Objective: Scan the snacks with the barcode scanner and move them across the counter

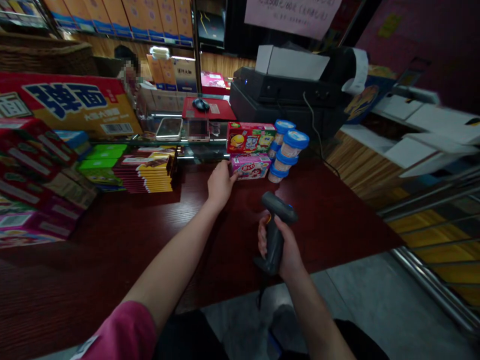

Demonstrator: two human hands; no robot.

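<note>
My right hand (288, 250) is closed around the handle of a dark grey barcode scanner (280, 207), held above the near part of the dark red-brown table (150, 230). Farther off, my left hand (221, 184) grips the left end of a small pink and purple box (250, 167), its thumb at the front and its other fingers partly hidden. Just behind and above that box is a red and green box (249, 138) with cartoon prints. To the right, touching or close to the boxes, stand stacked clear tubs with blue lids (295, 140).
Chocolate-brown and yellow packets (150, 172), green boxes (101, 165) and stacked red boxes (33, 160) line the left, before a large noodle carton (78, 107). A black machine (285, 87) stands at the back right. A phone (198, 130) and mouse (201, 104) lie beyond.
</note>
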